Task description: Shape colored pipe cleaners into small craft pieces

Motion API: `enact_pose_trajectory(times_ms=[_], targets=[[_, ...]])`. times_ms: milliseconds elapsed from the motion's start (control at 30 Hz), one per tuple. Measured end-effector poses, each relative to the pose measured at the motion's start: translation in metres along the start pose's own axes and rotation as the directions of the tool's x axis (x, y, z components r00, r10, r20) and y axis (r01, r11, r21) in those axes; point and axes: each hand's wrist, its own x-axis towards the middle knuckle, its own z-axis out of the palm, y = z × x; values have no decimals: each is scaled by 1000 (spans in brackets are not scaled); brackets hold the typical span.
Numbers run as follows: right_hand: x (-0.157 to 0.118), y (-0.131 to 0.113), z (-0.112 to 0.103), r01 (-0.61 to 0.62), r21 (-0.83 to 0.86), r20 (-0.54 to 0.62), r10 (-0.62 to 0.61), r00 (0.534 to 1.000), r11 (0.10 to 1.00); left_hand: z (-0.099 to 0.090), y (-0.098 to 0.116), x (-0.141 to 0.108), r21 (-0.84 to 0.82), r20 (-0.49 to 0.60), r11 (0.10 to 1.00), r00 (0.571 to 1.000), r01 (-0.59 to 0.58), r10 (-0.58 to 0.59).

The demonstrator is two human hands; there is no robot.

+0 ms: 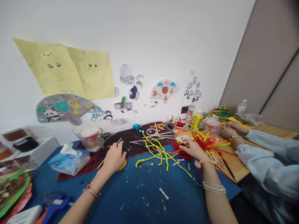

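Left of the yellow-green stems [167,165], the left hand [114,157] covers a white stick [101,164]; right of them, the right hand [192,147] reaches red stems [202,143]. Neither finger closure is determinable. Caution: wrist sweep may snag tips.

Yellow disc [122,165]: partly hidden by the left hand [114,158]
Blue glue gun [55,203]: blurred, cut by the bottom edge
Green plate [22,189]: cut by the left edge
Light-blue sleeves [263,169]: cut by the right edge
Right hand [193,149]: grip too blurred to tell
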Motion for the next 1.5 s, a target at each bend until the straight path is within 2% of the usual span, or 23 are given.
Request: enact_pose_trajectory(times_ms=[33, 133, 233, 300, 500, 567, 600, 700, 733, 800, 933, 1000, 1067, 1167, 1233, 1300, 1367, 1500], targets=[[-5, 5, 0, -4, -46, 61, 7, 998, 999, -3, 3, 5, -36, 11, 999, 1000, -26, 27], [-15, 9, 0, 5, -76, 137, 5, 991, 997, -8, 14, 17, -175, 59, 980, 993, -89, 101], [-20, 11, -3, 88, 5, 250, -86, 964, 996, -8, 26, 25, -320, 114, 940, 981, -115, 159], [-23, 15, -3, 143, 30, 276, -146, 950, 989, -8, 32, 31, -411, 134, 903, 972, -123, 193], [-25, 21, 3, 149, -73, 80, -143, 986, 986, -12, 47, 42, -633, 174, 772, 959, -65, 223], [-24, 9, 0, 215, -73, -66, -220, 973, 974, -15, 50, 37, -674, 165, 735, 956, -69, 241], [-25, 0, -2, 269, -69, -164, -277, 947, 961, -16, 51, 32, -694, 160, 716, 954, -74, 254], [-29, -41, -8, 400, -79, -400, -397, 826, 913, -21, 57, 18, -783, 127, 616, 949, -84, 290], [-33, -58, -8, 438, -81, -441, -427, 789, 895, -23, 61, 14, -823, 103, 561, 951, -83, 291], [-41, -96, -5, 498, -62, -459, -468, 755, 865, -28, 70, 7, -910, 57, 408, 957, -68, 285], [-57, -165, 12, 543, 14, -364, -502, 785, 839, -38, 85, 0, -1000, -3, 21, 960, -9, 282], [-61, -188, 21, 537, 98, -353, -476, 806, 838, -41, 86, 0, -996, -3, -84, 982, 13, 187], [-63, -201, 28, 506, 175, -332, -433, 838, 845, -41, 83, 1, -992, 14, -121, 994, 27, 112], [-64, -206, 33, 467, 237, -263, -407, 875, 852, -38, 77, 4, -986, 68, -143, 990, 85, 122], [-66, -204, 35, 457, 242, -216, -412, 885, 856, -35, 73, 6, -981, 101, -151, 985, 122, 141], [-69, -199, 35, 445, 228, -181, -411, 894, 866, -33, 68, 9, -975, 115, -175, 987, 134, 113], [-74, -192, 35, 438, 212, -169, -409, 897, 873, -34, 60, 14, -961, 125, -246, 992, 130, 35], [-84, -175, 31, 453, 202, -233, -407, 884, 869, -44, 35, 25, -875, 203, -465, 975, 138, -93]])
